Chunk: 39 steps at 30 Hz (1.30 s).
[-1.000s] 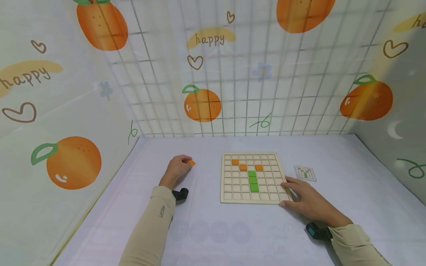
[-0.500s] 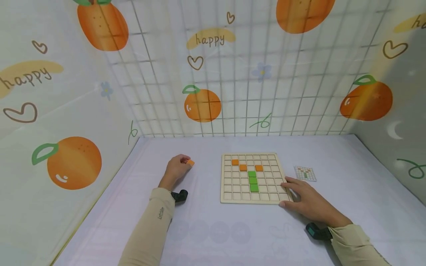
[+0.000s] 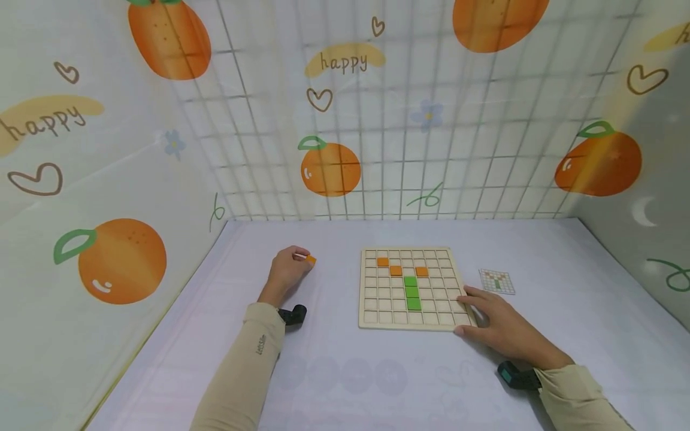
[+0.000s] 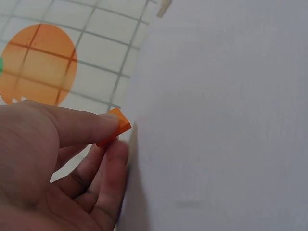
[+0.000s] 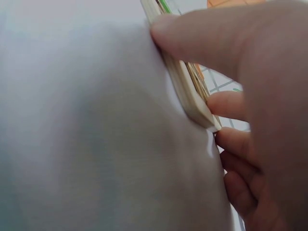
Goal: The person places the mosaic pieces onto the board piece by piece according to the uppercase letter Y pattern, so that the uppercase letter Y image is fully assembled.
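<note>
On the left of the table, my left hand (image 3: 286, 272) pinches a small orange square tile (image 3: 311, 260) between thumb and fingertips. The left wrist view shows the thumb pressed on the tile (image 4: 124, 120) with the other fingers curled below. A wooden grid board (image 3: 377, 311) lies right of centre. Set in its squares are an orange tile (image 3: 383, 262) and two more like it, plus a column of green tiles (image 3: 412, 292). My right hand (image 3: 498, 323) holds the board's near right corner, thumb at the front edge and fingers along the right side.
A small card (image 3: 497, 281) printed with a grid of orange and green squares lies right of the board. Curtain walls (image 3: 329, 170) with orange prints enclose the table (image 3: 345, 371) at the back and sides.
The orange tile has tilted slightly back and forth in my left fingers, and that hand stays in nearly the same place. The right hand keeps its hold on the board. The head view shifts slightly.
</note>
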Available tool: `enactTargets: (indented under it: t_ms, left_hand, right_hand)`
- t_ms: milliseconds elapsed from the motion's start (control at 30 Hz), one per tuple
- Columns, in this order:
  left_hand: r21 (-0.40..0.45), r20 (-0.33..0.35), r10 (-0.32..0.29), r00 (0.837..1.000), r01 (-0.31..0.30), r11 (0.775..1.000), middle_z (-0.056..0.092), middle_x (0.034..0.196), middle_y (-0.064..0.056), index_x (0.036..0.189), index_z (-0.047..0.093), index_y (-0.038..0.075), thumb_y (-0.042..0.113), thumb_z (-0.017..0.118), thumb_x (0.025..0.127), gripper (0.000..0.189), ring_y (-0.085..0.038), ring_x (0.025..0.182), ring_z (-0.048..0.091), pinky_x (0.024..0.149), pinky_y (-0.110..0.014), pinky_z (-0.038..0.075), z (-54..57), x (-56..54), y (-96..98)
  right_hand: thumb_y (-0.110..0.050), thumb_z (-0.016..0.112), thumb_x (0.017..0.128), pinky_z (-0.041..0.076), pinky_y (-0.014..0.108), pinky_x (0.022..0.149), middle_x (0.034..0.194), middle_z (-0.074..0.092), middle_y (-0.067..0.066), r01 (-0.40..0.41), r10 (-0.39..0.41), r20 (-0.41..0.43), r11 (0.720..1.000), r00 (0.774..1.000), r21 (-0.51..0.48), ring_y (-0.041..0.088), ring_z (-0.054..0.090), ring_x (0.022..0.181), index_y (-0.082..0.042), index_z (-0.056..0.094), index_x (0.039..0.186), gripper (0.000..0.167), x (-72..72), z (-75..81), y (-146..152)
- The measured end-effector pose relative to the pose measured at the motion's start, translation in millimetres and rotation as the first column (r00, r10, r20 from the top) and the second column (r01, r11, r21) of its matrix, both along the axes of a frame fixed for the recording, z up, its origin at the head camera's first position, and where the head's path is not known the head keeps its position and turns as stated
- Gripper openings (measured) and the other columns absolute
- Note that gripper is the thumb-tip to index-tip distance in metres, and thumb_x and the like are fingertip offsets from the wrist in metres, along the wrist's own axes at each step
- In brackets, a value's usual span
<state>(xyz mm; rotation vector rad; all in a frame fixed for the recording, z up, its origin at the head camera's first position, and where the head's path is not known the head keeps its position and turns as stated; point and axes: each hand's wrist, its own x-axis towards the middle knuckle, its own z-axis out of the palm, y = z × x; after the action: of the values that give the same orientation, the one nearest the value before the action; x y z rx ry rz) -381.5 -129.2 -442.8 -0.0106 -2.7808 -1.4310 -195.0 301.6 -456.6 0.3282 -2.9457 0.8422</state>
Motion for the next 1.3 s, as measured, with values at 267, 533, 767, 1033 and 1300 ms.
enactTargets:
  t_ms: [267,533,767,1033,1300]
  left_hand:
    - [0.197,0.015,-0.018,1.0,0.014,0.98,0.063,0.106,-0.014,0.114,0.066,0.003,0.003,0.068,0.09,0.024,-0.026,0.095,0.065,0.08,-0.03,0.055,2.1,0.8,26.7]
    - [0.306,0.024,-0.068,0.997,0.058,0.95,0.066,0.101,-0.016,0.12,0.067,0.0,0.001,0.068,0.09,0.03,-0.023,0.086,0.068,0.079,-0.031,0.057,6.6,-8.7,60.3]
    - [0.387,0.07,-0.121,0.99,0.085,0.918,0.063,0.105,-0.015,0.126,0.067,0.0,0.0,0.065,0.094,0.032,-0.021,0.09,0.067,0.083,-0.031,0.057,8.5,-6.7,87.6]
    - [0.377,0.059,-0.217,0.974,0.18,0.909,0.062,0.107,-0.014,0.128,0.066,0.001,-0.001,0.069,0.092,0.036,-0.02,0.092,0.064,0.082,-0.03,0.056,11.4,-1.0,120.6]
    - [0.386,0.049,-0.305,0.951,0.264,0.884,0.06,0.11,-0.011,0.13,0.066,0.004,0.001,0.069,0.092,0.039,-0.021,0.094,0.064,0.087,-0.036,0.055,14.0,4.5,138.4]
  right_hand:
    - [-0.06,0.072,0.085,0.027,0.067,0.106,0.154,0.038,0.023,-0.003,0.003,-0.002,1.0,1.0,0.001,0.048,0.031,0.14,-0.005,0.059,0.138,0.078,0.5,1.0,0.9]
    - [-0.059,0.072,0.085,0.027,0.066,0.107,0.154,0.038,0.022,-0.007,0.007,-0.009,1.0,1.0,-0.012,0.047,0.031,0.141,-0.006,0.059,0.138,0.076,0.1,-1.1,1.8]
    - [-0.061,0.072,0.084,0.027,0.067,0.106,0.154,0.037,0.022,-0.016,0.016,0.007,1.0,1.0,-0.012,0.048,0.031,0.14,-0.005,0.058,0.139,0.079,0.3,-0.8,2.8]
    - [-0.059,0.073,0.084,0.027,0.067,0.107,0.154,0.037,0.022,-0.007,0.007,0.012,1.0,1.0,-0.023,0.048,0.03,0.14,-0.005,0.059,0.138,0.078,1.2,-0.2,3.6]
    - [-0.06,0.073,0.084,0.027,0.067,0.107,0.155,0.037,0.021,-0.005,0.005,0.007,1.0,1.0,-0.031,0.047,0.03,0.141,-0.006,0.059,0.138,0.078,-0.1,-0.9,2.2]
